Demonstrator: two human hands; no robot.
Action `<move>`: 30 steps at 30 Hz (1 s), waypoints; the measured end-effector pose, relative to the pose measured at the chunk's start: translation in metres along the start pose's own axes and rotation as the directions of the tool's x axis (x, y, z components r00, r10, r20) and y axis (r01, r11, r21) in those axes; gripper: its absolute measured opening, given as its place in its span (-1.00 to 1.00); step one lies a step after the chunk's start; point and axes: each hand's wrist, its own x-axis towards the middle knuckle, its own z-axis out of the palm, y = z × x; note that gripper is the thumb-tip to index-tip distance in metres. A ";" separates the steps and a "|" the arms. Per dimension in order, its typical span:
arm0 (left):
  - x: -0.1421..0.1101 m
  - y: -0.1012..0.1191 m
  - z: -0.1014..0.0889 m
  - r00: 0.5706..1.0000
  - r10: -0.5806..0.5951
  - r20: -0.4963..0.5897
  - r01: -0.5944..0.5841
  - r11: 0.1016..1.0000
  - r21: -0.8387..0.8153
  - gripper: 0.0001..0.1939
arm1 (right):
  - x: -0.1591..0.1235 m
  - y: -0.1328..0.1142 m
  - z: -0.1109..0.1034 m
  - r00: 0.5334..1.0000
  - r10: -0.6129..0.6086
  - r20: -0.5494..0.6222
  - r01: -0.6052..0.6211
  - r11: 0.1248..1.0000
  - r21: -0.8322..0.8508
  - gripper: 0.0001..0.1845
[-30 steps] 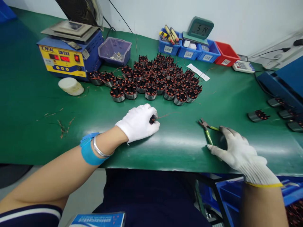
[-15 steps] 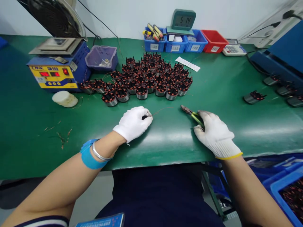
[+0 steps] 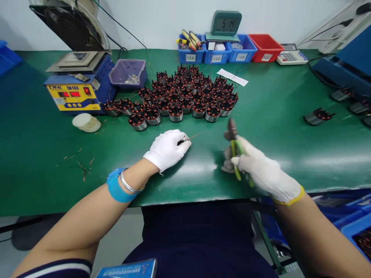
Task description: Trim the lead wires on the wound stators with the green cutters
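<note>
My left hand (image 3: 169, 148), in a white glove, is closed in a pinch on a thin copper wire (image 3: 199, 134), whose free end sticks out to the right over the green table. In my gloved right hand (image 3: 255, 164) is a pair of pliers (image 3: 232, 133) with green handles; it is blurred by motion, jaws pointing up and away from me. Both hands are apart, near the table's front edge. Beyond them stand many motor stators (image 3: 176, 113) with copper windings, black plastic posts and steel rims, packed in a cluster.
At left are a blue-and-yellow control unit (image 3: 78, 94), a purple bin (image 3: 127, 73), a white round block (image 3: 86, 122) and wire scraps (image 3: 84, 170). Small blue bins (image 3: 190, 57), a red bin (image 3: 266, 48) and a clock (image 3: 226, 23) line the back. A lone stator (image 3: 317, 116) stands at right.
The pliers have swung from pointing up-left to nearly upright as my right hand turned, its fingers now spread lower around the handles. My left hand keeps its pinch; the view shifted slightly.
</note>
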 end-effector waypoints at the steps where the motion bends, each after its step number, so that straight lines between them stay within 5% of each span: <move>1: 0.000 0.000 0.000 1.000 0.010 0.002 -0.010 1.000 0.007 -0.72 | -0.001 -0.009 0.007 0.985 0.068 0.161 -0.101 0.972 0.213 -0.27; 3: 0.000 0.000 -0.001 1.000 0.025 0.005 -0.025 1.000 0.016 -0.71 | 0.001 -0.025 0.021 0.900 0.176 0.398 -0.354 0.829 0.433 -0.22; 7: -0.001 0.000 -0.001 0.999 0.032 0.014 -0.032 0.999 0.037 -0.72 | 0.008 -0.037 0.033 0.817 0.286 0.501 -0.526 0.725 0.444 -0.11; 17: -0.001 -0.001 -0.004 0.998 0.055 0.037 -0.058 0.995 0.080 -0.73 | 0.007 -0.036 0.029 0.814 0.242 0.527 -0.487 0.779 0.394 -0.12; 24: 0.000 -0.002 -0.004 0.995 0.088 0.053 -0.093 0.991 0.097 -0.72 | 0.016 -0.043 0.031 0.804 0.346 0.484 -0.521 0.802 0.293 -0.24; 30: 0.001 -0.002 -0.005 0.994 0.089 0.070 -0.096 0.990 0.106 -0.72 | 0.020 -0.043 0.032 0.790 0.303 0.532 -0.497 0.825 0.268 -0.53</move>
